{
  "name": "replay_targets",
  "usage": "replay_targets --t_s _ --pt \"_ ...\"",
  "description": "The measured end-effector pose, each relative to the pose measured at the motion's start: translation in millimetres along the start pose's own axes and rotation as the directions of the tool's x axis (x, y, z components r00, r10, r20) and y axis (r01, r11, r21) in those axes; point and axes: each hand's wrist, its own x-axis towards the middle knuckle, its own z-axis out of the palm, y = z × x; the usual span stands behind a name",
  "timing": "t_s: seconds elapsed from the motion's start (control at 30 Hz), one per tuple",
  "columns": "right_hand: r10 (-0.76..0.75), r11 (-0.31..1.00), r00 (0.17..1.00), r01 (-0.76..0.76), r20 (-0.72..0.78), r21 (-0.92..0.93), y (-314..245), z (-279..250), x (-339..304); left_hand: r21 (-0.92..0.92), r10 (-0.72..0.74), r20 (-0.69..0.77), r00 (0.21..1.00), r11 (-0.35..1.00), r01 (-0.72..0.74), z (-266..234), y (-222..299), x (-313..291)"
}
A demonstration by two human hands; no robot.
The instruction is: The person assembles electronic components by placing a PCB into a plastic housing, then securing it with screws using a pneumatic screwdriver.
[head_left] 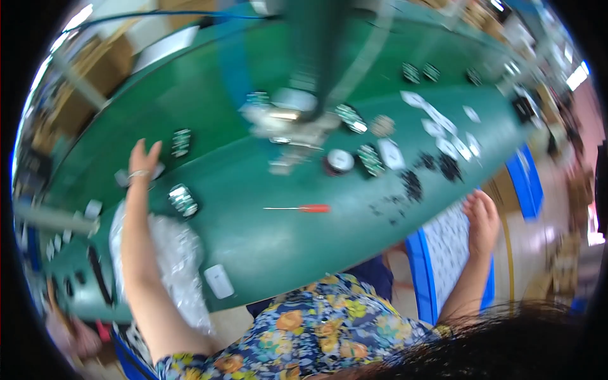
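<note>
Head view over a green workbench [266,240]. The left hand [143,158], at about nine o'clock, is raised with fingers spread and holds nothing; nearest to it are a small striped component [181,142] just at its two o'clock and a second one [183,200] at its four o'clock, beside a crinkled clear plastic bag [174,253] lying under the forearm. The right hand [482,218], at about three o'clock, rests fingers together on a white sheet of small parts in a blue tray [419,266]; whether it pinches anything cannot be told. The striped components appear small, light and rigid, probably with delicate windings or pins, so a fingertip grip on the outer body seems safest. A red-handled screwdriver [299,208] lies near centre, with scattered dark small parts [411,185] toward two o'clock.
</note>
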Motion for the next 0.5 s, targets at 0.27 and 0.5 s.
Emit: replay_targets --t_s 0.27,0.5 --pt "0.127 0.973 0.885 -0.199 -0.448 -0.117 222.8 -127.3 -7.5 -0.724 0.244 0.024 0.970 0.673 -0.151 64.3 -154.2 87.3" --pt "0.229 0.708 0.933 -0.356 -0.279 -0.609 317.7 -146.9 3.0 -0.891 -0.124 0.255 0.959 0.355 0.283 -20.5 -97.4 11.1"
